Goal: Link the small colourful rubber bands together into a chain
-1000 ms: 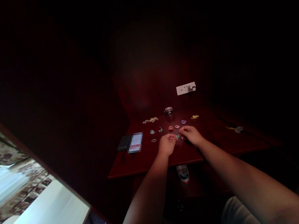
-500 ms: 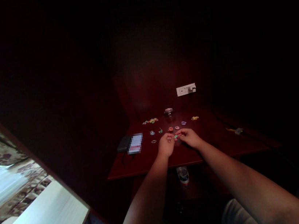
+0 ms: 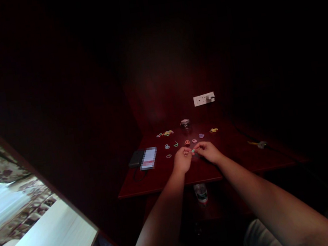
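Note:
Between the fingertips of both hands is a small green band. My left hand pinches it from the left, and my right hand pinches it from the right, both just above the dark red table. Beyond the hands lie small groups of bands: orange, pink, purple, green and blue. Yellow bands are at the back right, and a mixed-colour pile is at the back left. A single band lies left of my left hand.
A clear jar stands at the table's back. On the left are a phone and a black device with a cable. A plug and cable lie on the right. Below the table edge is a bottle.
Both hands stay nearly in place; the green band between the fingertips shows slightly less of its loop.

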Demonstrator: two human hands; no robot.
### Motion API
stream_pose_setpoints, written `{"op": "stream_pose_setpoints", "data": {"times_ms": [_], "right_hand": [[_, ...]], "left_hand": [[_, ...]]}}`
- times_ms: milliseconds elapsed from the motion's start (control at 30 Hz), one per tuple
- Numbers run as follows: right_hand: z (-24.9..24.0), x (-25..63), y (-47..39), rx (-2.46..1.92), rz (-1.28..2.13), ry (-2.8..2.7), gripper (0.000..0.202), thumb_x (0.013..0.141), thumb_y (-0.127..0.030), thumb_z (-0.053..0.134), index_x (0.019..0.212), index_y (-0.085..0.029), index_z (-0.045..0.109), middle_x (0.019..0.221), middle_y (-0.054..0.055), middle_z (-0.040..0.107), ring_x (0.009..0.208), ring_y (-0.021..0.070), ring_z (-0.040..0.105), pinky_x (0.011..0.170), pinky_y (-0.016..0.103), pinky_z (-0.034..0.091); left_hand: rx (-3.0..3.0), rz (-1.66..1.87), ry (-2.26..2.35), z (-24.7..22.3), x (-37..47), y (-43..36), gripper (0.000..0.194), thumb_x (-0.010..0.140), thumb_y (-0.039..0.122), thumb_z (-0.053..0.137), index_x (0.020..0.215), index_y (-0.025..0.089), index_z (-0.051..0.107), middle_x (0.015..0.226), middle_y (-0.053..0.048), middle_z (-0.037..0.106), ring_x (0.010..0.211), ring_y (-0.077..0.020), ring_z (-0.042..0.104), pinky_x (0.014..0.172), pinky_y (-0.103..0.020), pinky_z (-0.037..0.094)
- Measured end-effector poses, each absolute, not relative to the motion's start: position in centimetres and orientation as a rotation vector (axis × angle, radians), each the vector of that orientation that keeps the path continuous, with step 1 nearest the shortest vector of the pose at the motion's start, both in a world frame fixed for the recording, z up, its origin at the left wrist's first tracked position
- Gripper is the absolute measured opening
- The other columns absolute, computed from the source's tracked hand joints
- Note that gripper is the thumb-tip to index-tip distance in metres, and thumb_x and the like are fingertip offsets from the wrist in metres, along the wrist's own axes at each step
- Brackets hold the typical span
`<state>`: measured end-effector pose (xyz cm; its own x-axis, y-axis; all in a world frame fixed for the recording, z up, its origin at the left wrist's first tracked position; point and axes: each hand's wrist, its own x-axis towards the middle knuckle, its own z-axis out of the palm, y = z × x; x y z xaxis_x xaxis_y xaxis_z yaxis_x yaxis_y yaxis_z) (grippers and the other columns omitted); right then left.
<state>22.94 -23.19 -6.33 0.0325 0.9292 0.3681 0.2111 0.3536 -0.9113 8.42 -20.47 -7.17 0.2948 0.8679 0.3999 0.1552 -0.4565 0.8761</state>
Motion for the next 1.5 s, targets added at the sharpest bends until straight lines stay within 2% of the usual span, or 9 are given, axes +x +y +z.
{"op": "stream_pose_setpoints", "data": {"times_ms": [333, 700, 933, 1133, 1300, 1500], "right_hand": [[-6.38, 23.04, -23.04, -1.117, 0.750, -1.463, 0.025, 0.064, -0.038, 0.062, 0.067, -0.014, 0.059, 0.050, -0.003, 0.051, 0.045, 0.0090, 0.042, 0.045, 0.021, 0.031], [-6.20, 22.81, -23.30, -1.132, 0.692, -1.501, 0.026, 0.063, -0.039, 0.063, 0.058, -0.015, 0.054, 0.047, -0.003, 0.049, 0.044, 0.0087, 0.041, 0.045, 0.021, 0.029], [-6.19, 22.62, -23.24, -1.097, 0.754, -1.510, 0.021, 0.063, -0.034, 0.061, 0.060, -0.016, 0.050, 0.045, -0.005, 0.045, 0.041, 0.0075, 0.038, 0.042, 0.020, 0.027], [-6.29, 22.65, -23.15, -1.061, 0.783, -1.493, 0.017, 0.063, -0.030, 0.058, 0.063, -0.017, 0.048, 0.049, -0.004, 0.049, 0.043, 0.0076, 0.040, 0.043, 0.020, 0.029], [-6.46, 22.78, -23.07, -1.053, 0.761, -1.487, 0.017, 0.064, -0.030, 0.058, 0.064, -0.017, 0.047, 0.047, -0.006, 0.044, 0.041, 0.0067, 0.038, 0.041, 0.019, 0.026], [-6.45, 22.78, -23.03, -1.053, 0.769, -1.494, 0.016, 0.064, -0.030, 0.058, 0.064, -0.017, 0.047, 0.047, -0.005, 0.047, 0.041, 0.0069, 0.039, 0.041, 0.019, 0.027]], "left_hand": [[1.870, 1.200, 0.950, -7.36, 8.41, -20.26, 0.014, 0.072, 0.025, 0.056, 0.078, 0.013, 0.061, 0.070, -0.004, 0.063, 0.063, -0.0104, 0.057, 0.060, -0.021, 0.043], [1.825, 1.248, 0.928, -6.76, 8.23, -20.64, 0.012, 0.075, 0.021, 0.053, 0.081, 0.013, 0.059, 0.073, -0.004, 0.062, 0.064, -0.0098, 0.056, 0.059, -0.020, 0.044], [1.851, 1.264, 0.922, -7.00, 8.35, -20.47, 0.010, 0.073, 0.021, 0.056, 0.077, 0.012, 0.059, 0.069, -0.003, 0.061, 0.062, -0.0090, 0.055, 0.060, -0.019, 0.043], [1.788, 1.188, 0.877, -6.85, 8.34, -20.70, 0.011, 0.075, 0.023, 0.053, 0.077, 0.013, 0.055, 0.068, -0.004, 0.063, 0.059, -0.0090, 0.056, 0.056, -0.019, 0.042], [1.749, 1.170, 0.872, -6.68, 8.41, -20.76, 0.015, 0.078, 0.026, 0.047, 0.076, 0.013, 0.055, 0.069, -0.005, 0.064, 0.056, -0.0088, 0.056, 0.056, -0.020, 0.043], [1.753, 1.167, 0.855, -6.53, 8.42, -20.90, 0.014, 0.076, 0.027, 0.052, 0.075, 0.013, 0.055, 0.068, -0.005, 0.065, 0.056, -0.0092, 0.056, 0.055, -0.020, 0.043]]}}
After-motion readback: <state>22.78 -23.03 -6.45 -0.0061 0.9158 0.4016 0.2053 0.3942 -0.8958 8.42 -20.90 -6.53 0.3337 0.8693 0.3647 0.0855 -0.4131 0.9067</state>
